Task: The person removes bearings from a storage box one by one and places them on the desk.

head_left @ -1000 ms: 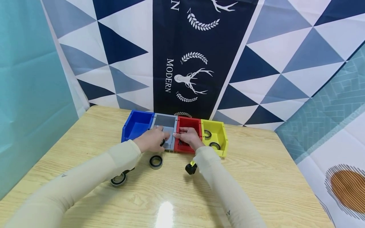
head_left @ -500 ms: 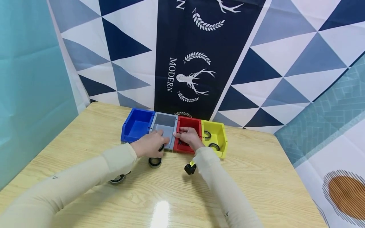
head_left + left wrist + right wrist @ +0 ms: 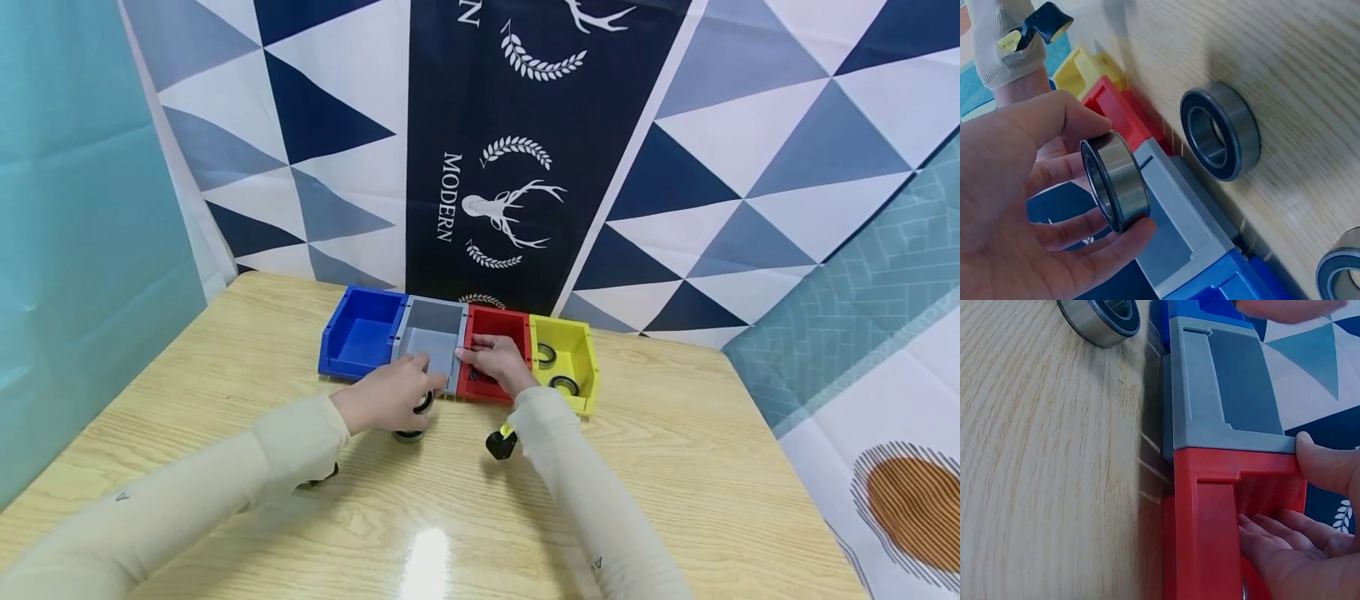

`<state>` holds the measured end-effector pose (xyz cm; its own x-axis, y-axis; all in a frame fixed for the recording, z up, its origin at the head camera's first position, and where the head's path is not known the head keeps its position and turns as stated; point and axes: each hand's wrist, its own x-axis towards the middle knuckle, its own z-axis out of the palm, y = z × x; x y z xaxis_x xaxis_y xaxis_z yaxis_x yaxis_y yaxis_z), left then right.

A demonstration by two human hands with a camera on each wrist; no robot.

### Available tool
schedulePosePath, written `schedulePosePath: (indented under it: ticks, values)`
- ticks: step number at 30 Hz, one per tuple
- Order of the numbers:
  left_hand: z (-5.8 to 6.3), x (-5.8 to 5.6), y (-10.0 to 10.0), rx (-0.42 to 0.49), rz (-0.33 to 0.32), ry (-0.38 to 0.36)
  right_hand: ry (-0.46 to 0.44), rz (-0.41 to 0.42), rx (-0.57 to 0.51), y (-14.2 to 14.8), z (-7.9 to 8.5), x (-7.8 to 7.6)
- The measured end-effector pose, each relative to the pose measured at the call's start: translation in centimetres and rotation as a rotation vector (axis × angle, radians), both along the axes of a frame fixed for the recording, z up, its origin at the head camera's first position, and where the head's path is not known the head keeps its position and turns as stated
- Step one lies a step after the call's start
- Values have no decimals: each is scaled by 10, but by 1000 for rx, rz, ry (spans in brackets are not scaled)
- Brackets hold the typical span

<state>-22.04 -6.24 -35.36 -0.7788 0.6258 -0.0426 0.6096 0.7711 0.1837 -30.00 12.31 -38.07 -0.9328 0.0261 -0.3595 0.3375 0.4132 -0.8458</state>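
My left hand pinches a ball bearing between thumb and fingers, with the ring tilted on edge. It hovers just in front of the grey bin. Beneath it a second bearing lies on the table, partly covered by the hand in the head view. My right hand stays at the red bin. Its thumb touches the rim where red and grey meet, while the other fingers reach loosely inside. A sliver of metal shows in the red bin, mostly hidden.
The blue bin stands at the row's left end, the yellow bin at its right. Two bearings lie in the yellow one. A further bearing rests on the table near my left sleeve. A black wrist device hangs at my right cuff.
My left hand has drawn back from over the grey bin toward me and slightly left, carrying the bearing over the one on the table. The right hand keeps its place.
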Motion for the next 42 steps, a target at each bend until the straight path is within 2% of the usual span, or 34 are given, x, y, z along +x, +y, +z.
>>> schedulePosePath:
  ticks: [9, 15, 23, 42]
  values:
    - [-5, 12, -9, 29, -23, -34, -2, 6, 25, -1, -2, 1]
    - [-8, 20, -14, 26, -76, -6, -3, 8, 32, -1, -2, 2]
    - [-15, 29, -15, 23, -103, 1, -3, 14, 43, -1, -2, 2]
    - [-25, 46, -19, 8, -122, 1, 6, 22, 48, 2, -2, -2]
